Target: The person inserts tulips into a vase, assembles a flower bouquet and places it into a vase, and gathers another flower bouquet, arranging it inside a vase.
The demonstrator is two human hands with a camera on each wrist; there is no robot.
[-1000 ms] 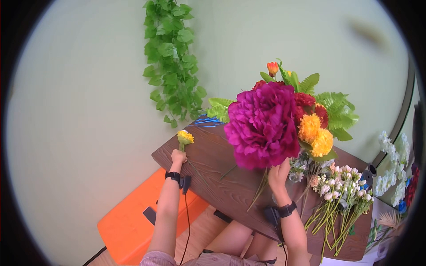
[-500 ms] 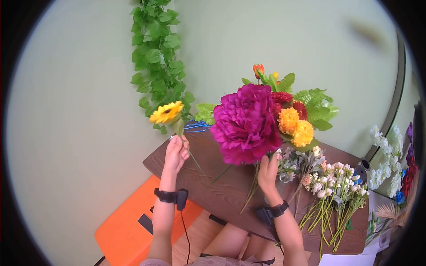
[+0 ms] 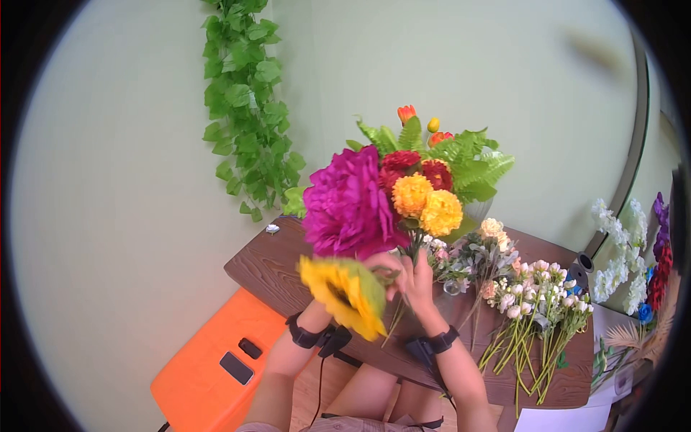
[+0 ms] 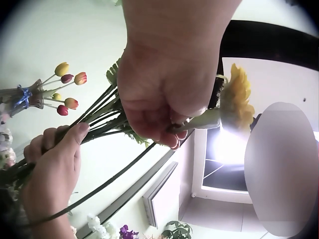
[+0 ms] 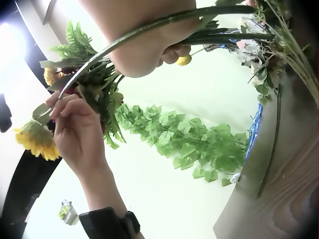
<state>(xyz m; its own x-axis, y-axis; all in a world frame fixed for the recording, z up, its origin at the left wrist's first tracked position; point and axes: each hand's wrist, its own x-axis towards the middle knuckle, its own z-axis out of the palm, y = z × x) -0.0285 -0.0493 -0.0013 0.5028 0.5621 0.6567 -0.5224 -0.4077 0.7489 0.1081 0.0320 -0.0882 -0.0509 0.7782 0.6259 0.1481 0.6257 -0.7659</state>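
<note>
In the head view my left hand pinches a yellow sunflower by its stem just below the bloom. The flower faces forward, tilted down to the left, and its long stem runs past my right hand in the left wrist view. My right hand grips the bundled stems of a bouquet held above the table. The bouquet has a big magenta peony, yellow-orange blooms, dark red blooms and fern leaves. Both hands are close together beneath the flower heads.
On the brown table lie white rosebuds with long green stems. An orange bench at the left carries a phone. A leafy vine hangs on the wall. A vase with tulips shows in the left wrist view.
My left hand has lifted the sunflower off the table's left side and carried it right, to the bouquet stems. The bouquet has shifted left in the head view, still in my right hand.
</note>
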